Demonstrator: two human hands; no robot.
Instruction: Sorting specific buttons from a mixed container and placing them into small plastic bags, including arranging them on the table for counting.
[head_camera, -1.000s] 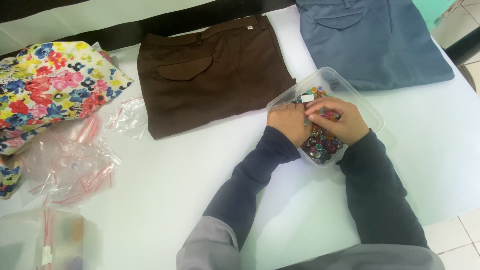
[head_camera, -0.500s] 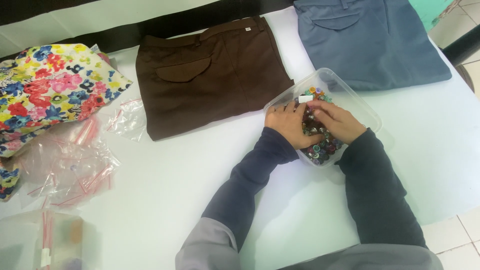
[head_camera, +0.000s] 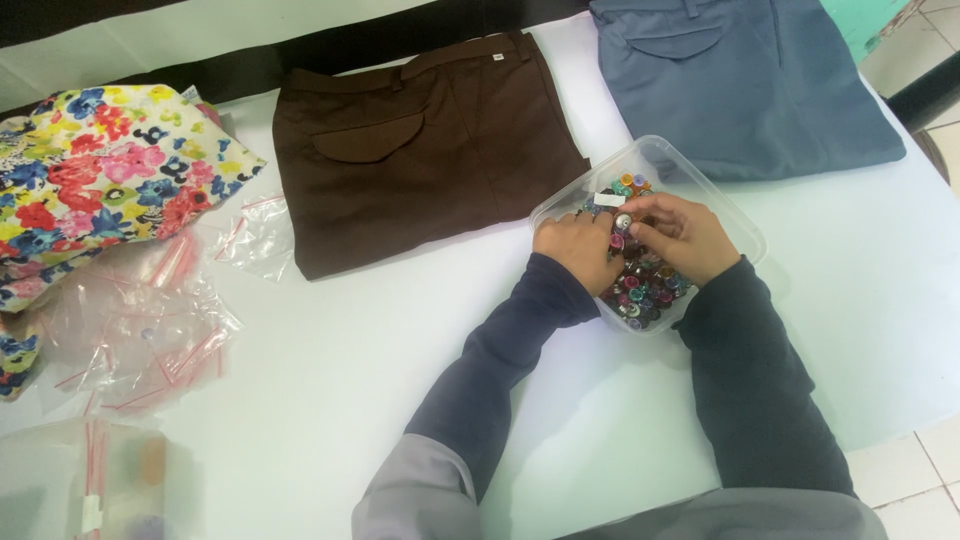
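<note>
Both hands are in the clear plastic container (head_camera: 700, 185) of small colourful buttons (head_camera: 645, 290), which stands on the white counter (head_camera: 340, 370) just beside the folded brown trousers (head_camera: 420, 150). The sorting looks to be in progress: most buttons are in the container, none lie on the counter. The left hand (head_camera: 575, 250) and the right hand (head_camera: 680, 235) meet fingertip to fingertip, pinching one round button (head_camera: 622, 222) between them.

The right hand (head_camera: 680, 238) has slid left across the clear tub (head_camera: 735, 215) — fingertips now meet the left hand (head_camera: 575, 248) over the coloured buttons (head_camera: 645, 290).
</note>
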